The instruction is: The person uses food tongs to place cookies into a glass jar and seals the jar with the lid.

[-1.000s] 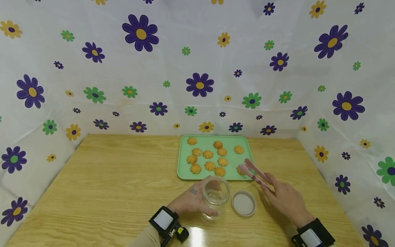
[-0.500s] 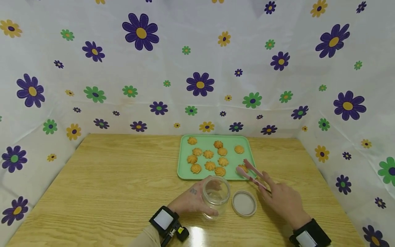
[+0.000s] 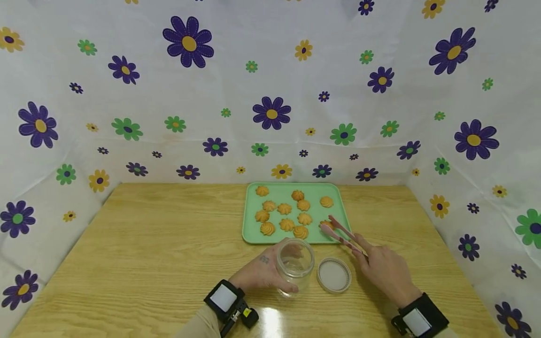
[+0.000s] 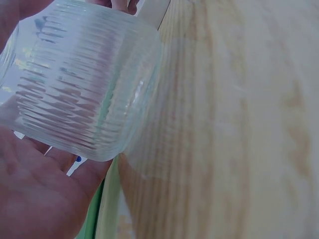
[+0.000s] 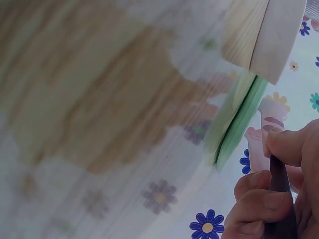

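Note:
In the head view my left hand [image 3: 267, 273] grips a clear glass jar [image 3: 301, 272], its mouth upward and no lid on it. Ribbed glass walls of the jar [image 4: 84, 84] fill the upper left of the left wrist view. My right hand [image 3: 386, 272] holds pink tongs [image 3: 335, 234] with a dark handle [image 5: 279, 191]. Their two parted tips straddle a swirled butter cookie [image 3: 324, 223] near the front right corner of a green tray [image 3: 338, 237], partly covering it. Whether the tips press on that cookie, I cannot tell.
Several more golden cookies [image 3: 304, 218] lie on the tray, mostly on its left and middle. A round jar lid [image 3: 334, 276] lies between the jar and my right hand on the wooden table [image 3: 169, 244]. A flower-printed cloth [image 3: 236, 94] encloses the back and sides.
My right hand has moved a little left and forward, bringing the tong tips from the cookie's near right side to around it. My left hand and the jar stay put.

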Demonstrator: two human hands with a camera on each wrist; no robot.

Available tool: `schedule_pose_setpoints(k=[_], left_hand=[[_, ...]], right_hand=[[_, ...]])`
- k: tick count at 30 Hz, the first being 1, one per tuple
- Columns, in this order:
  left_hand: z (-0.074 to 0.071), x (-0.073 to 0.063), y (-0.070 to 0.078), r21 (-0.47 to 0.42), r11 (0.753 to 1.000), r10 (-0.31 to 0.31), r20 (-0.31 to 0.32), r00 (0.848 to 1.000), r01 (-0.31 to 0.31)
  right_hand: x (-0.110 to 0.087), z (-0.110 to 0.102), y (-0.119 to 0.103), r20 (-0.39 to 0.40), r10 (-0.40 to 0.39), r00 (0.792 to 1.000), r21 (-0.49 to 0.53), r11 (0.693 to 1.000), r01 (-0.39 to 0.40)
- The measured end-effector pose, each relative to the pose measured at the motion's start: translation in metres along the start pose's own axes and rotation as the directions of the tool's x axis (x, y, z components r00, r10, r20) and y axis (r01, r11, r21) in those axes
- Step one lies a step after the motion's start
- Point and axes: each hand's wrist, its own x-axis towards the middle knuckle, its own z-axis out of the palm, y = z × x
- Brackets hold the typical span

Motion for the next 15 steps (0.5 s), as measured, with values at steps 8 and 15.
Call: schedule_pose_setpoints(k=[8, 15], left_hand=[[-0.0003, -0.0007, 0.0004, 0.014, 1.0, -0.008, 0.004, 1.0, 0.008], [-0.0004, -0.0008, -0.0002, 0.007, 1.0, 0.0, 0.0, 1.0, 0.0]], right_hand=[[-0.002, 0.0002, -0.0001, -0.013, -0.01, 1.0, -0.01, 1.0, 0.01], [-0.0013, -0.0026, -0.0015, 0.003, -0.005, 1.0, 0.003, 1.0, 0.005]])
